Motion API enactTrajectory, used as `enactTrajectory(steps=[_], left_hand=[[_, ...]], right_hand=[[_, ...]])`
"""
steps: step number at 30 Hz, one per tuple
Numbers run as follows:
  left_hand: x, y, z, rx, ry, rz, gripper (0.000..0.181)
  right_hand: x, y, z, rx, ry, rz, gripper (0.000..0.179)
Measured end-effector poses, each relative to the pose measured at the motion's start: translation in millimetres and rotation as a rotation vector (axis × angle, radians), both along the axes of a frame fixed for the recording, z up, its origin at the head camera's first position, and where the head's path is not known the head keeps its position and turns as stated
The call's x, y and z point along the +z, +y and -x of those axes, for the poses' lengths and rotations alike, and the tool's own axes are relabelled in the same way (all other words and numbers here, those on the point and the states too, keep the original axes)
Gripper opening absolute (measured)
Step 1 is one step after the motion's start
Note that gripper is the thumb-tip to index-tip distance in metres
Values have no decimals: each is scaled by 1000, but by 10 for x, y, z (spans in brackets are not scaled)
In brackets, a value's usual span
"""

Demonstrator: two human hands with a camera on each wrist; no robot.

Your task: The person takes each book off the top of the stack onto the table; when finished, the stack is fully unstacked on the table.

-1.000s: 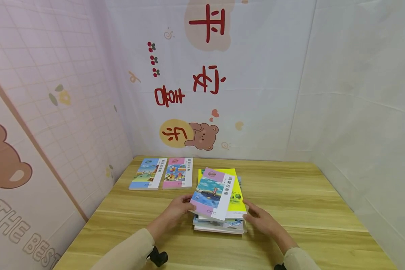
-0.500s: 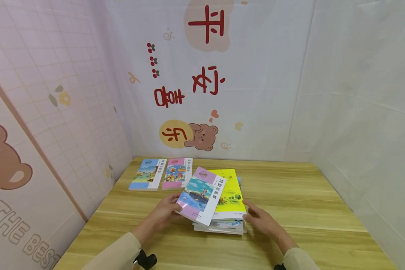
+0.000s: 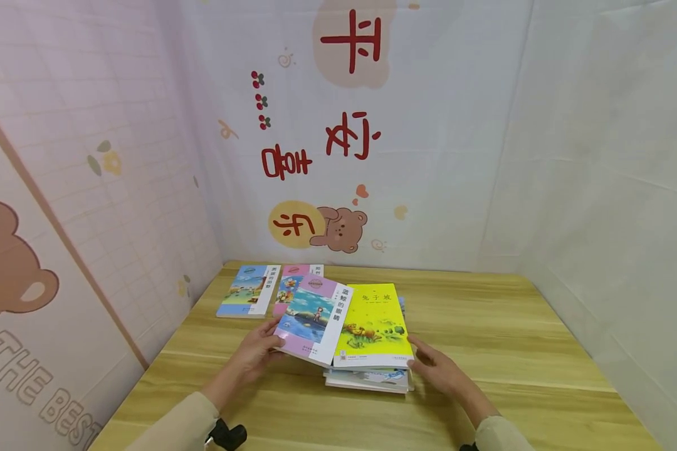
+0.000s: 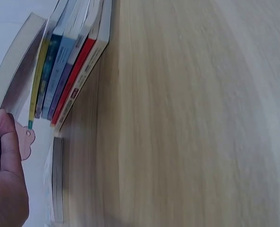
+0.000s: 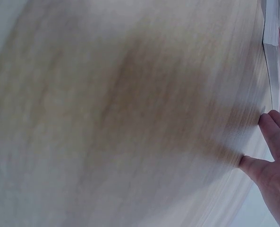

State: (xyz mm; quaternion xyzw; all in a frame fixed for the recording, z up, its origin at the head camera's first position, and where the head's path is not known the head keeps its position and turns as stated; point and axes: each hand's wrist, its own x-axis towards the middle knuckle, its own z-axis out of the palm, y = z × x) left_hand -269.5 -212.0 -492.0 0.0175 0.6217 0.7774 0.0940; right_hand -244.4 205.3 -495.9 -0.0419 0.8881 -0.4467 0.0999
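Observation:
My left hand [image 3: 254,354] pinches the lower left corner of a pink-and-white paperback book [image 3: 307,322] with a sea picture on its cover. In the left wrist view this held book [image 4: 14,71] stands apart from the stack's spines [image 4: 71,66], fingers beneath and thumb out of clear sight. A yellow book [image 3: 375,313] tops the stack of several books [image 3: 367,379]. The held book overlaps the yellow one's left edge in the head view. At the stack's right side, my right hand [image 3: 442,369] has its fingertips by the lower right corner, fingers fairly straight and thumb spread.
A blue book [image 3: 242,291] and a pink book [image 3: 293,285] lie side by side at the back left of the wooden table [image 3: 513,376]; the held book partly covers the pink one in view. Printed cloth walls [image 3: 429,125] enclose the table's back and sides.
My left hand has drawn the pink-and-white book leftward off the stack, baring the yellow book's cover. My right hand has stayed by the stack's right side.

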Motion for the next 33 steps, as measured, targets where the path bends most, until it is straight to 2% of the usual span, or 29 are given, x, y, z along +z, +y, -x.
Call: enactTrajectory(steps=[15, 23, 30, 33], left_hand=[[127, -418, -148, 77, -19, -23, 73], [117, -717, -254, 114, -24, 18, 74], [83, -1051, -406, 105, -14, 49, 74], [48, -1210, -488, 100, -7, 35, 63]], right_hand=[[-2, 9, -11, 9, 8, 12, 63], [7, 1, -26, 8, 12, 22, 62], [24, -7, -25, 3, 4, 15, 63], [16, -3, -19, 0, 2, 12, 63]])
